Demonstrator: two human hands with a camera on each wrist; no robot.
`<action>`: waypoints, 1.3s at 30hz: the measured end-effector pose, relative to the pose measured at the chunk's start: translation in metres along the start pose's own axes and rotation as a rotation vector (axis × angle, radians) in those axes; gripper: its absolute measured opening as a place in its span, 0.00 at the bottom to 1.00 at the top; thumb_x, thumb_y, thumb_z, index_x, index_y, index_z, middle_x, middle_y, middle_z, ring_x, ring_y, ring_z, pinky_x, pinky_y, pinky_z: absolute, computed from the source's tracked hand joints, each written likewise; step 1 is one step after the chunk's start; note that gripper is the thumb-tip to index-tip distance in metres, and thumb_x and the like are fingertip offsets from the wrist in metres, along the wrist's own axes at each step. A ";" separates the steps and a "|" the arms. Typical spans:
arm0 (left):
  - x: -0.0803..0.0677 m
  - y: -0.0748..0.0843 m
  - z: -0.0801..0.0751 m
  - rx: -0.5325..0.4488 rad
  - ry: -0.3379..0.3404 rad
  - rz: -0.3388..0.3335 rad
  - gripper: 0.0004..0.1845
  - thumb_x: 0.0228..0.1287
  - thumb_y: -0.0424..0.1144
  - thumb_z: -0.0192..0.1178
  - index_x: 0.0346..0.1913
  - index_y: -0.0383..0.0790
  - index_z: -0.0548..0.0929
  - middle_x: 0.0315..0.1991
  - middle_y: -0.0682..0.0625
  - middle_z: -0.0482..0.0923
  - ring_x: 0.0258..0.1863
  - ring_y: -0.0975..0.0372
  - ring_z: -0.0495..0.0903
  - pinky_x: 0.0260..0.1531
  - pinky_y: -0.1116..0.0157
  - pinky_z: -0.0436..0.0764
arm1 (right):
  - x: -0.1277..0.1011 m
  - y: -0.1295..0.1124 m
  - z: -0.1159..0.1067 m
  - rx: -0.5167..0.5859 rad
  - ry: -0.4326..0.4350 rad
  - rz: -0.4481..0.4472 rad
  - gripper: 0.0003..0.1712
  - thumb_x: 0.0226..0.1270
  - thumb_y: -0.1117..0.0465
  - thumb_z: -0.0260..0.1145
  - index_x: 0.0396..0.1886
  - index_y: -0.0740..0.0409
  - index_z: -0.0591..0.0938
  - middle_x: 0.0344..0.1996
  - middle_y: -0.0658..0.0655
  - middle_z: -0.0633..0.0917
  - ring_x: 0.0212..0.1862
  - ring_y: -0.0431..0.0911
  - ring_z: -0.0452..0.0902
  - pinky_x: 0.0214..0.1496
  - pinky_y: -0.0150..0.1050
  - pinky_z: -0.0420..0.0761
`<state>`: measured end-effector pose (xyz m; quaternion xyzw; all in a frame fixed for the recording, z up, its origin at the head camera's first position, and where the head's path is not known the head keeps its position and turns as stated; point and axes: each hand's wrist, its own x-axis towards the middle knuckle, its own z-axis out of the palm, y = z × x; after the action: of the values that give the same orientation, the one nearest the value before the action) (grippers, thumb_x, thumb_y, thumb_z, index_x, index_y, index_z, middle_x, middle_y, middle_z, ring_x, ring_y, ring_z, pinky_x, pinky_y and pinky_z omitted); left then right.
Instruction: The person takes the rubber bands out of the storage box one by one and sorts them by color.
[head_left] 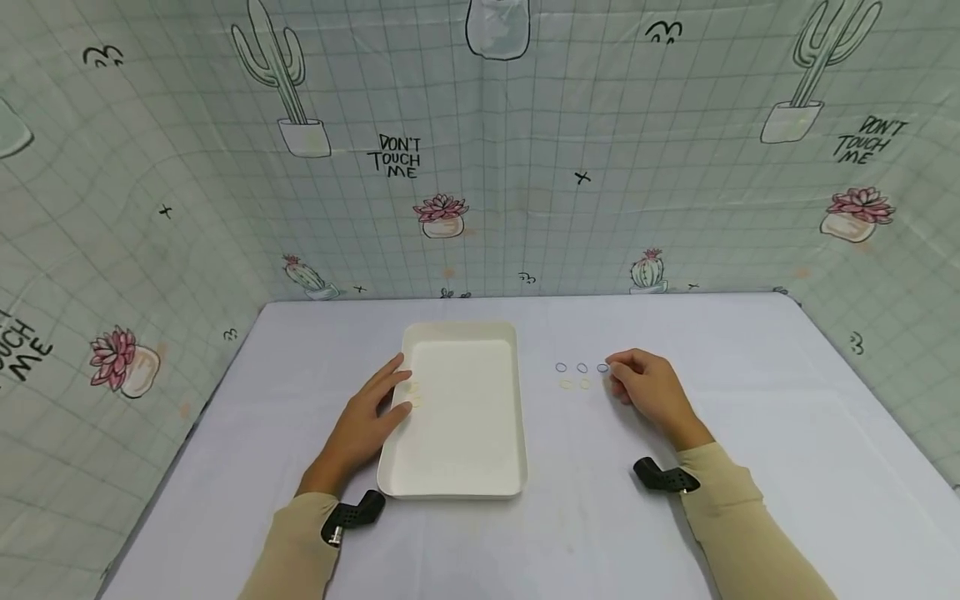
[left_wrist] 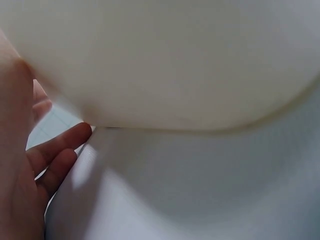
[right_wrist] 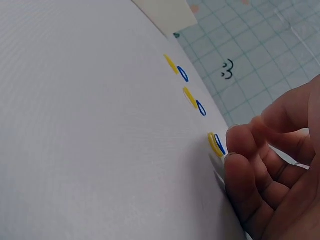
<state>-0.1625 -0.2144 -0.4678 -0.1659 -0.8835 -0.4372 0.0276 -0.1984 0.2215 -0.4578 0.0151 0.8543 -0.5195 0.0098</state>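
A white tray [head_left: 465, 467] lies at the table's middle, and it fills the upper left wrist view [left_wrist: 175, 65]. My left hand [head_left: 390, 392] rests flat on its left rim, with straight fingers [left_wrist: 60, 150] at the tray's edge. Two pale yellow rings [head_left: 412, 388] lie inside the tray by those fingertips. To the right, small blue rings [head_left: 582, 367] and yellow rings [head_left: 567, 384] lie in two short rows on the table. My right hand [head_left: 615, 375] is at the rows' right end, fingers curled. Its fingertips [right_wrist: 239, 137] touch the nearest yellow ring [right_wrist: 215, 144], which lies flat beside a blue ring [right_wrist: 220, 145].
The table [head_left: 675, 517] is covered by a pale cloth and walled on three sides by cactus-print sheeting [head_left: 525, 167]. A black wrist mount sits on each forearm. Two more yellow-blue ring pairs [right_wrist: 189, 97] lie farther along the row.
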 end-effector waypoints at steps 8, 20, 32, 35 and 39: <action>0.003 0.003 0.001 -0.025 -0.015 0.015 0.28 0.72 0.38 0.61 0.72 0.39 0.71 0.79 0.56 0.54 0.77 0.56 0.54 0.69 0.52 0.64 | -0.003 -0.008 0.003 0.022 -0.026 0.023 0.17 0.77 0.59 0.58 0.55 0.67 0.81 0.40 0.64 0.83 0.34 0.48 0.80 0.34 0.37 0.83; -0.001 0.004 0.001 -0.027 0.001 -0.016 0.27 0.71 0.38 0.61 0.71 0.39 0.72 0.78 0.55 0.55 0.76 0.55 0.54 0.70 0.51 0.62 | 0.009 -0.039 0.030 0.153 -0.125 -0.023 0.21 0.76 0.57 0.60 0.57 0.70 0.79 0.43 0.70 0.82 0.38 0.47 0.81 0.39 0.37 0.83; -0.001 -0.001 -0.001 -0.015 0.031 -0.008 0.27 0.71 0.38 0.61 0.71 0.39 0.72 0.78 0.54 0.55 0.76 0.55 0.56 0.69 0.51 0.64 | 0.025 -0.082 0.065 0.204 -0.221 -0.058 0.19 0.75 0.58 0.60 0.55 0.69 0.80 0.44 0.71 0.81 0.38 0.51 0.80 0.39 0.40 0.83; -0.001 -0.001 -0.001 -0.026 0.026 -0.009 0.27 0.72 0.37 0.61 0.71 0.39 0.72 0.78 0.55 0.55 0.76 0.56 0.55 0.70 0.52 0.63 | 0.029 -0.087 0.072 0.210 -0.248 -0.060 0.19 0.75 0.58 0.60 0.55 0.68 0.80 0.43 0.69 0.82 0.38 0.52 0.80 0.40 0.42 0.83; 0.000 -0.002 0.003 -0.026 0.025 -0.008 0.27 0.72 0.38 0.61 0.71 0.40 0.72 0.78 0.57 0.55 0.77 0.57 0.54 0.70 0.52 0.62 | 0.032 -0.091 0.079 0.221 -0.276 -0.053 0.19 0.74 0.58 0.60 0.55 0.69 0.81 0.42 0.68 0.82 0.39 0.53 0.81 0.41 0.43 0.83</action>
<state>-0.1626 -0.2136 -0.4712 -0.1571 -0.8780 -0.4507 0.0349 -0.2332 0.1098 -0.4146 -0.0778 0.7825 -0.6076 0.1116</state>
